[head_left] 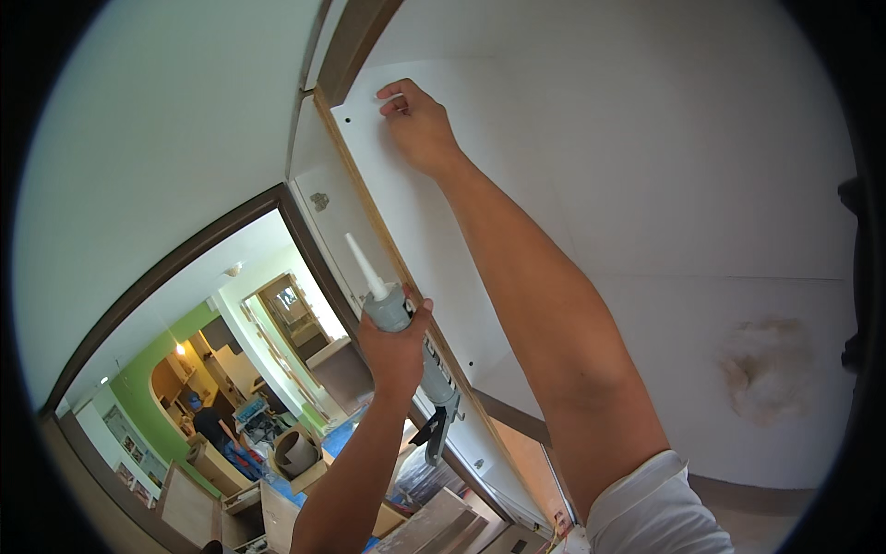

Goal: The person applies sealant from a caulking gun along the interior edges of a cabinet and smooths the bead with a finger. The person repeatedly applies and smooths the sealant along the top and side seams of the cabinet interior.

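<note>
My left hand (397, 355) is wrapped round a caulking gun (438, 392) fitted with a grey sealant cartridge (388, 311). Its long white nozzle (366, 266) points up and slightly left, clear of any surface. Higher up, my right hand (420, 125) is at the white side panel (369, 143) inside a cabinet. The fingers there are bent and drawn together near the panel's front edge; whether they hold something small cannot be made out. A small dark hole (348, 120) shows in the panel beside the fingertips.
A metal hinge part (319, 201) sits on the outer white panel. The cabinet's back (646, 166) fills the right side, with a dusty brownish smudge (768, 369). Through the dark-framed opening (175, 268), a person (217, 429) stands among boxes and boards.
</note>
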`<state>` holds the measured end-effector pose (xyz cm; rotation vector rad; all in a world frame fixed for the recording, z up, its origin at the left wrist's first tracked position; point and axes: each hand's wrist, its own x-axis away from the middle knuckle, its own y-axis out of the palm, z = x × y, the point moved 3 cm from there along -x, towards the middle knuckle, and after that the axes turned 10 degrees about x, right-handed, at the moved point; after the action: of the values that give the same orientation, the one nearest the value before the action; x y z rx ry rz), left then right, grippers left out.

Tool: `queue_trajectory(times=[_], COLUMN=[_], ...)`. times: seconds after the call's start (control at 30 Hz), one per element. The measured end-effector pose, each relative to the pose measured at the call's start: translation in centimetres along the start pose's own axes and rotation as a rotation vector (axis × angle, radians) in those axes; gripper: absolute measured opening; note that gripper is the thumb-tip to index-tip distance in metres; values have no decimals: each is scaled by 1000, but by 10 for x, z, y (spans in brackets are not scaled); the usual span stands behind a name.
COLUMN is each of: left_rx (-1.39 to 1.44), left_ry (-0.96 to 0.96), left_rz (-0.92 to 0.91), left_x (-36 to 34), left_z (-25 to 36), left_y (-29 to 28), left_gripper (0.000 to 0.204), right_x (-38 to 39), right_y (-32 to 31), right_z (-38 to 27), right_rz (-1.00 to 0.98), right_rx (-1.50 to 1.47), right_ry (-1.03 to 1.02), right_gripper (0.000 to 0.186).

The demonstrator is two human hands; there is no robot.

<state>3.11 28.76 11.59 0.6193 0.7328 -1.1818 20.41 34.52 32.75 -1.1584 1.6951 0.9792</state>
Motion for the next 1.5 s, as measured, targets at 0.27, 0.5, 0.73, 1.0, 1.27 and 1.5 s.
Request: queue_trajectory(times=[0.27,0.5,0.73,1.0,1.27,1.5], left_rx=[57,34,83,-60,63,66], left_ry=[37,9,-1,33,63,75], left_rz=[140,119,154,164,152,155], left_x=[-6,-5,1,1,0,-1], left_z=[-16,-23,-18,-6,-12,-17], left_y=[6,5,11,16,15,13], left_gripper=[48,41,36,37,37,37], right_x=[-40,-55,-59,-65,-64,-44], right_y=[23,35,5,11,15,20], right_z=[3,-1,-8,-16,-13,8], right_rz=[99,131,-190,-282,-324,-198], right_rx=[42,144,182,266,249,250], right_ry=[-283,-318,-251,-225,-195,-313], right_gripper=[32,34,49,54,53,54])
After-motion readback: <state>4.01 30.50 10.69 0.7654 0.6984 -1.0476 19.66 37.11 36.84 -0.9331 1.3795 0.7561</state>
